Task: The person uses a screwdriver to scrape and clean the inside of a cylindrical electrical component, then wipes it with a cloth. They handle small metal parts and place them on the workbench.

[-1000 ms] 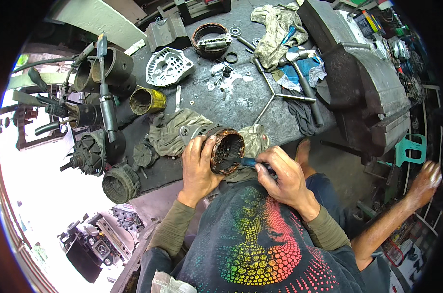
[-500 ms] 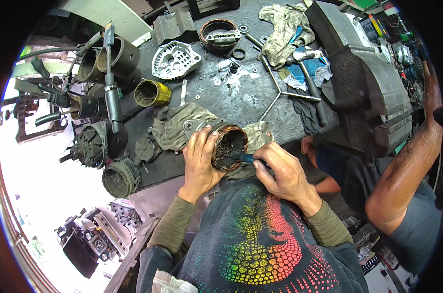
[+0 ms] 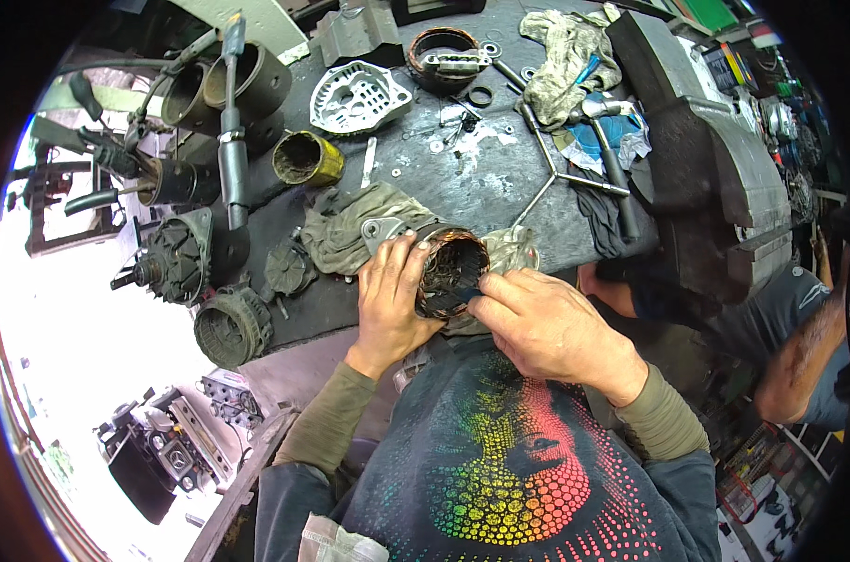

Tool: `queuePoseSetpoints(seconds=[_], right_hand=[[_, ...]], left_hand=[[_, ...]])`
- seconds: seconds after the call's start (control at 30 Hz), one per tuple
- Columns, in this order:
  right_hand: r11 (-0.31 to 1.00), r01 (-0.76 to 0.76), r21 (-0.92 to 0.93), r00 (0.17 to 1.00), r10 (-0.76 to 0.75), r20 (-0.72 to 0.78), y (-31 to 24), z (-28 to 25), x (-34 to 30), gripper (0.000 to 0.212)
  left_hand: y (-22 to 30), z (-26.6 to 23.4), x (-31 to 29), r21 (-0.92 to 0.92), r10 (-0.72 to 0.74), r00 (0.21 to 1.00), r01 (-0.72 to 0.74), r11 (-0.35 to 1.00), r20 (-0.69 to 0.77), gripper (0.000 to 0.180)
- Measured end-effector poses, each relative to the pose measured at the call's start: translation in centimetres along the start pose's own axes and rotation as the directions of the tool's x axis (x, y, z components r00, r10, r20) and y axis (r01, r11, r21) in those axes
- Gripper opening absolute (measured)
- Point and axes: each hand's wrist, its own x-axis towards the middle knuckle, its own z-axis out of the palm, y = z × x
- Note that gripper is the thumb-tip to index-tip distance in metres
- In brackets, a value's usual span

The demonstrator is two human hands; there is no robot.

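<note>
My left hand (image 3: pixel 392 304) grips a round alternator stator (image 3: pixel 451 262) at the bench's near edge, fingers over its left rim and thumb underneath. Copper windings show around its open mouth, which is tilted toward me. A grey metal lug (image 3: pixel 384 228) sticks out at the upper left of the part. My right hand (image 3: pixel 561 323) pinches a small blue-handled tool (image 3: pixel 468 294) at the right rim. Fingers cover most of that tool, and its tip is hidden inside the stator. A crumpled greenish rag (image 3: pixel 345 229) lies behind and left of the part.
A yellow can (image 3: pixel 310 159), a silver slotted end housing (image 3: pixel 359 97) and another wound stator (image 3: pixel 443 47) stand farther back. A three-armed wrench (image 3: pixel 553 175) and a hammer (image 3: pixel 612 164) lie to the right. Dark alternator parts (image 3: pixel 233 326) sit at left. Another person's arm (image 3: pixel 804 361) is at right.
My right hand has moved in against the stator's rim and turned, covering more of the blue-handled tool. The left hand keeps its grip. The other person's arm has moved lower and farther right.
</note>
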Motion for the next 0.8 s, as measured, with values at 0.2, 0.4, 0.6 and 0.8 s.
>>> queuePoseSetpoints(seconds=[0.2, 0.4, 0.6, 0.8], right_hand=[[0.998, 0.013, -0.057, 1.000, -0.011, 0.026, -0.3, -0.1, 0.7, 0.017], [0.895, -0.441, -0.066, 0.892, 0.446, 0.082, -2.0, 0.2, 0.2, 0.036], [0.924, -0.379, 0.043, 0.922, 0.373, 0.102, -2.4, -0.5, 0.3, 0.039], [0.964, -0.263, -0.037, 0.959, 0.257, -0.118, -2.7, -0.7, 0.8, 0.042]], left_hand=[[-0.3, -0.4, -0.5, 0.005, -0.018, 1.000, 0.018, 1.000, 0.001, 0.117], [-0.5, -0.2, -0.6, 0.047, 0.012, 1.000, -0.012, 0.999, 0.006, 0.112], [-0.3, 0.2, 0.1, 0.075, 0.042, 0.999, -0.042, 0.996, -0.006, 0.112], [-0.6, 0.1, 0.3, 0.034, 0.059, 0.998, -0.058, 0.998, -0.021, 0.112]])
